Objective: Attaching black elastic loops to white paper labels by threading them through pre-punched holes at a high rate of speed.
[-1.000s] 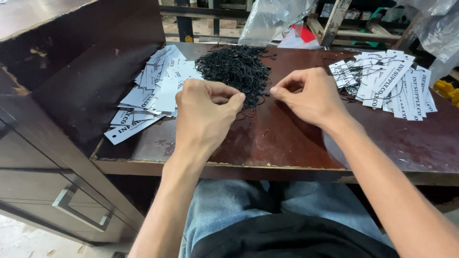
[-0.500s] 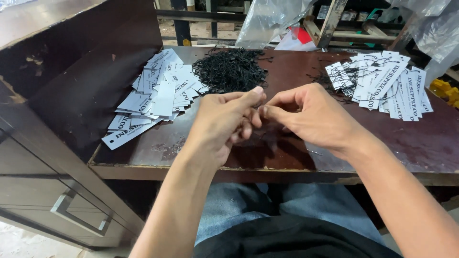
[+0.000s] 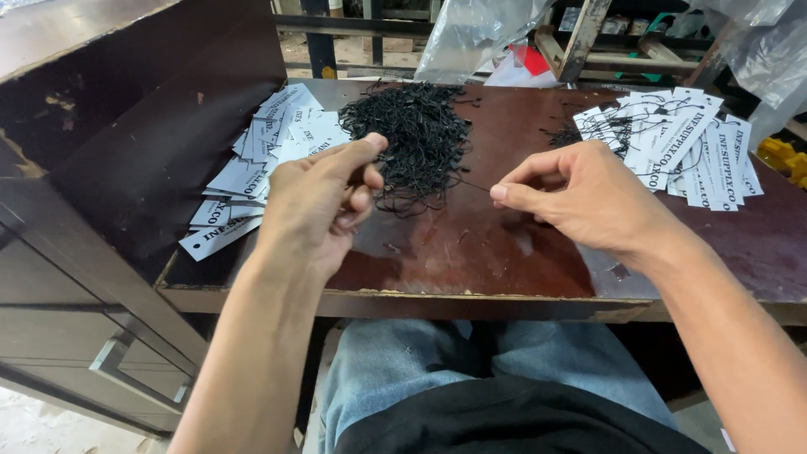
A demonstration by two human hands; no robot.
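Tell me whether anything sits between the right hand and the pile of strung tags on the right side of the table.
Nothing visible does. The right hand, pinching a thin black string, hovers just left of the strung tags, with only bare brown table between them.

A small workshop is showing here; a worn brown worktable is bearing piled white paper tags and black strings; plastic sheeting is hanging behind.
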